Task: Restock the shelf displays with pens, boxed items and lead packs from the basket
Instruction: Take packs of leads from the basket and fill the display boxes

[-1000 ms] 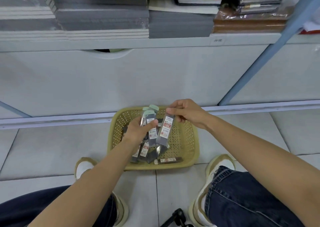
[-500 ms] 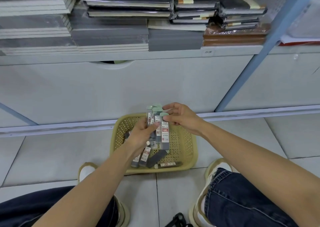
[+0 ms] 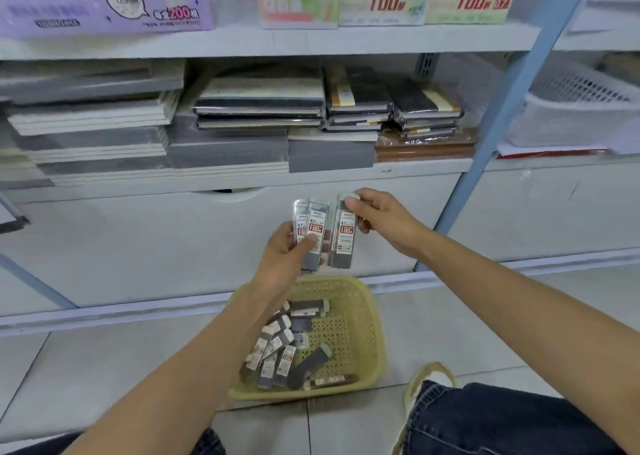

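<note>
At frame centre my left hand (image 3: 284, 257) grips a loose fan of lead packs (image 3: 310, 226), and my right hand (image 3: 381, 222) pinches a single pack (image 3: 344, 232) by its cap. That thumb-held fan could slip, dropping packs toward the basket (image 3: 375, 333) below.

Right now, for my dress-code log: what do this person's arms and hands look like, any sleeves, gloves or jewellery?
The left arm and right arm are bare to the frame edge, with no sleeve in view. The left hand and right hand wear no gloves; no ring, watch or bracelet shows. Below are dark blue jeans and a light shoe with tan trim.
</note>
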Demonstrator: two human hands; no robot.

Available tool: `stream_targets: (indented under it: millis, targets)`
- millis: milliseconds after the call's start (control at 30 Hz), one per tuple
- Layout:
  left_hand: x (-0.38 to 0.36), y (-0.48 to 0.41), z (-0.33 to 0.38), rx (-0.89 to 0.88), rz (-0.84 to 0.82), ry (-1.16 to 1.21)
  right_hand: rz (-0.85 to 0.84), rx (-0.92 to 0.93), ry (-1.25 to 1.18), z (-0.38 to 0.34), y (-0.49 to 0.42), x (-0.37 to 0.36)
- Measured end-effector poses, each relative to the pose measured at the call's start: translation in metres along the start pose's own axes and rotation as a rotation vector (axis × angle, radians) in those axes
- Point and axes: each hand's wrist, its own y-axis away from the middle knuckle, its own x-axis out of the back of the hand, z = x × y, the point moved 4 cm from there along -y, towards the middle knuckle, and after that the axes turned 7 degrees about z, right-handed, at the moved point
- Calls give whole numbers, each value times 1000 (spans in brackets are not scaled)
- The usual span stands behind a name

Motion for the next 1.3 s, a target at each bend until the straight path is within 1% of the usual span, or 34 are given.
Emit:
stream_targets:
  millis: [133,200,300,400,467,567,667,800,900,1000,1100,1167,1300]
  targets:
    - [-25,-11,87,-202,-90,-7,77,180,48,-83,-8,43]
    - [-38,-14,130,-287,-128,2,153,264,54,-128,-8,67]
    - [-54,-18,184,-364,-179,33,277,418,37,-190,-5,105]
    - [-68,-23,226,-429,-216,44,428,555,81,-243,-2,145]
    - [-76,-28,248,-467,-236,54,537,599,114,-267,-3,172]
    - [-85,-37,269,-495,-227,75,703,599,163,-284,-14,207]
    - [-90,-46,277,-475,-202,112,779,589,196,-290,-30,223]
    - [-91,-53,284,-468,-194,101,828,627,201,-300,-47,226]
    - [-91,-58,288,-466,-207,100,828,625,307,-304,-58,225]
    - [-93,-63,291,-465,-223,100,800,616,432,-304,-68,223]
    - [-94,-65,292,-468,-239,115,763,606,458,-300,-75,223]
    - [-95,-66,295,-472,-256,130,714,611,466,-298,-77,222]
    - [-98,-69,301,-488,-263,119,616,612,577,-296,-85,220]
